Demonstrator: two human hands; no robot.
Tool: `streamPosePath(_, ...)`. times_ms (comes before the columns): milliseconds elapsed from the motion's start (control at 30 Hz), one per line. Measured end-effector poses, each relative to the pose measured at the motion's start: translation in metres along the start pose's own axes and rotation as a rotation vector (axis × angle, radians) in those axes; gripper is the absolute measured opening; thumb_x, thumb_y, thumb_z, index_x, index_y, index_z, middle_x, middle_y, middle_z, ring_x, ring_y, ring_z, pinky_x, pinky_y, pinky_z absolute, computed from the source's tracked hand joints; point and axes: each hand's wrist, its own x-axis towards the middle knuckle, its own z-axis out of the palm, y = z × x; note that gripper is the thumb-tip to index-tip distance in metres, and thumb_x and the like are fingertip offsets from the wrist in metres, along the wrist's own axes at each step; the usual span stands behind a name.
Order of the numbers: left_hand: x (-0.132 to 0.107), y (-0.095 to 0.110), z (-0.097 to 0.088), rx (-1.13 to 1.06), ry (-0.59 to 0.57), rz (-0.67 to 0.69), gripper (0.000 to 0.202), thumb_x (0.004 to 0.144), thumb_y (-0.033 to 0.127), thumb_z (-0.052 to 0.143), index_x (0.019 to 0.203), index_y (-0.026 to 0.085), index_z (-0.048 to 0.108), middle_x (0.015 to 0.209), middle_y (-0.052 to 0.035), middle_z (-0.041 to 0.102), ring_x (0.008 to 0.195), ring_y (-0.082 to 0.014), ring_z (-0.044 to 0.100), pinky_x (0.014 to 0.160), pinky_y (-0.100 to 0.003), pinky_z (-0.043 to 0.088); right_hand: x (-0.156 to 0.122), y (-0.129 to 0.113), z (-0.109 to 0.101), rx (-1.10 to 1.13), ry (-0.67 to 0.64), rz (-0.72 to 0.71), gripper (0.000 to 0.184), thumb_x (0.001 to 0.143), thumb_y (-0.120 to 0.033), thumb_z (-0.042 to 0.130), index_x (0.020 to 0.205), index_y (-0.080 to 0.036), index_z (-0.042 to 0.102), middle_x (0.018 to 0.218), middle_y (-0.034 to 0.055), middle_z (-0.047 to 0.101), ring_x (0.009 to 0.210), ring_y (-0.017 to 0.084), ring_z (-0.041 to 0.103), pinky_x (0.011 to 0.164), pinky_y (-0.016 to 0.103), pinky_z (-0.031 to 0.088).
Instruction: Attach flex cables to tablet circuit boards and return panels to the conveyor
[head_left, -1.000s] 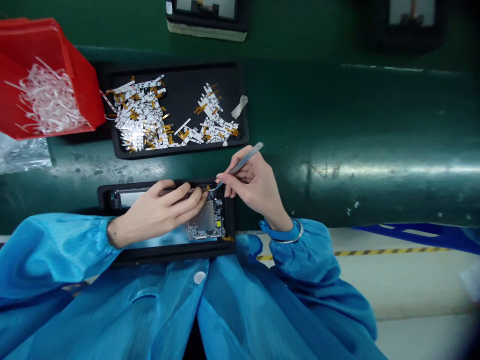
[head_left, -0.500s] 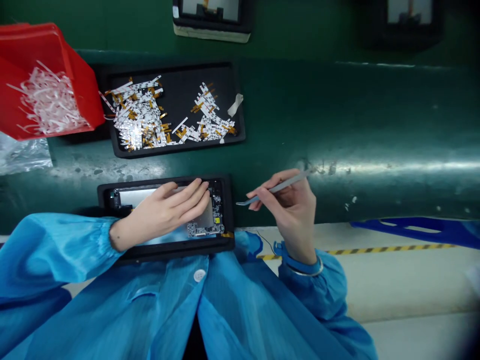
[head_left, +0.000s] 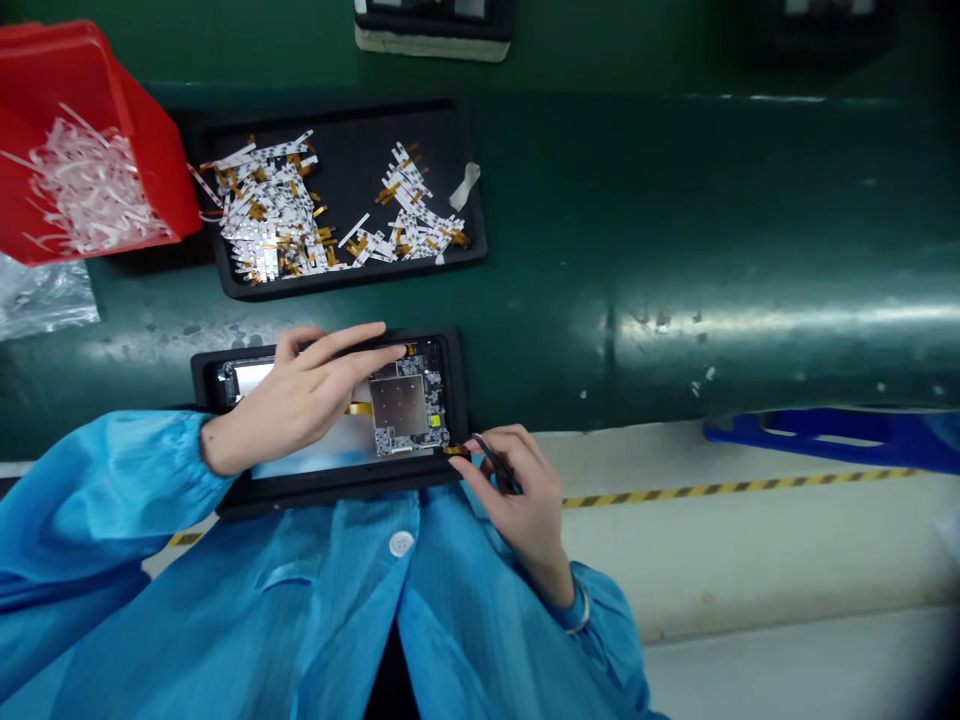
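Observation:
An opened tablet (head_left: 300, 458) with its circuit board (head_left: 399, 405) exposed lies in a black tray (head_left: 456, 385) at the bench's front edge. My left hand (head_left: 300, 395) rests over it, palm down with fingers stretched out; a fingertip reaches the board's upper edge. My right hand (head_left: 525, 500) is closed on tweezers (head_left: 496, 462), which now lie back within the grip. Its thumb and forefinger are at the small orange flex cable (head_left: 455, 450) at the tray's lower right corner. Whether they pinch the cable is too small to tell.
Behind stands a black tray (head_left: 337, 283) with piles of white-and-orange flex strips (head_left: 270, 220). At the left is a red bin (head_left: 161, 160) of white strips, beside a clear plastic bag (head_left: 45, 298). A foam-based stack (head_left: 431, 40) stands at the back.
My right hand has moved left and down to the tray's corner, and the tweezers have turned back into the grip. My left fingers have shifted up and left, uncovering more board. The view has shifted slightly.

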Motion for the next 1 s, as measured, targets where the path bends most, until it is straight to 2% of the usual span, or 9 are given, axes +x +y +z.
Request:
streamPosePath(100,0.003,0.004,0.004,0.068,-0.038,0.082,0.045,0.102,0.010,0.040,0.147,0.014,0.038,0.141,-0.0097,0.061,0.140,-0.0219,0.047,0.098,-0.039,0.035,-0.002,0.001,0.008,0.006,0.057,-0.035,0.007,0.085,-0.019,0.071,0.083,-0.022,0.065,0.079,0.0033,0.065,0.062,0.015,0.061,0.050,0.027,0.051)
streamPosePath(267,0.009,0.005,0.005,0.099,-0.052,0.100,0.041,0.103,0.011,0.039,0.144,0.011,0.039,0.143,-0.0106,0.058,0.137,-0.0240,0.051,0.096,-0.042,0.035,-0.003,0.005,0.009,0.057,0.067,-0.097,0.009,0.084,-0.015,0.072,0.084,-0.023,0.068,0.077,0.0020,0.067,0.064,0.015,0.063,0.053,0.028,0.052)
streamPosePath(433,0.017,0.015,-0.001,0.137,0.004,0.101,0.036,0.101,0.011,0.046,0.137,0.011,0.046,0.131,-0.0100,0.067,0.131,-0.0264,0.055,0.097,-0.044,0.036,-0.003,0.014,0.006,0.069,0.014,-0.174,0.011,0.085,-0.015,0.070,0.088,-0.024,0.073,0.082,0.0037,0.070,0.069,0.017,0.067,0.056,0.029,0.055)
streamPosePath(533,0.023,0.028,0.001,0.112,0.044,0.119,0.024,0.100,0.025,0.054,0.120,0.012,0.056,0.120,-0.0110,0.069,0.116,-0.0289,0.059,0.088,-0.042,0.040,-0.001,0.018,0.005,0.063,-0.030,-0.229,0.015,0.086,-0.011,0.068,0.091,-0.024,0.073,0.083,0.0042,0.071,0.073,0.017,0.068,0.058,0.029,0.056)
streamPosePath(600,0.027,0.036,0.005,0.027,0.021,0.153,0.027,0.097,0.038,0.059,0.103,0.012,0.058,0.109,-0.0122,0.067,0.100,-0.0290,0.059,0.078,-0.040,0.041,0.001,0.020,0.004,0.058,-0.075,-0.267,0.018,0.087,-0.010,0.066,0.094,-0.024,0.073,0.085,0.0038,0.071,0.072,0.015,0.067,0.057,0.026,0.056)
streamPosePath(667,0.030,0.041,0.011,-0.046,-0.038,0.181,0.030,0.091,0.042,0.065,0.093,0.013,0.056,0.101,-0.0127,0.064,0.090,-0.0281,0.055,0.072,-0.038,0.040,0.003,0.021,0.004,0.054,-0.104,-0.322,0.019,0.087,-0.008,0.066,0.096,-0.024,0.072,0.086,0.0029,0.071,0.073,0.013,0.067,0.059,0.024,0.056)
streamPosePath(833,0.035,0.042,0.020,-0.197,-0.148,0.154,0.019,0.088,0.027,0.067,0.090,0.015,0.052,0.097,-0.0105,0.059,0.086,-0.0259,0.050,0.071,-0.037,0.037,0.007,0.025,0.004,-0.005,-0.112,-0.445,0.012,0.089,-0.009,0.066,0.093,-0.019,0.071,0.084,0.0029,0.072,0.074,0.012,0.068,0.065,0.023,0.056)
streamPosePath(933,0.037,0.037,0.019,-0.290,-0.139,0.128,0.010,0.096,0.022,0.054,0.088,0.016,0.050,0.092,-0.0077,0.056,0.084,-0.0229,0.048,0.073,-0.036,0.038,0.007,0.027,0.004,-0.038,-0.121,-0.494,0.012,0.089,-0.011,0.067,0.095,-0.020,0.073,0.087,0.0023,0.074,0.073,0.011,0.069,0.065,0.023,0.057)
streamPosePath(1000,0.037,0.034,0.015,-0.358,-0.115,0.112,0.013,0.100,0.019,0.046,0.087,0.016,0.049,0.090,-0.0061,0.053,0.081,-0.0201,0.047,0.074,-0.035,0.039,0.007,0.028,0.004,-0.074,-0.118,-0.537,0.014,0.089,-0.011,0.068,0.098,-0.021,0.074,0.087,0.0017,0.075,0.074,0.011,0.069,0.066,0.023,0.057)
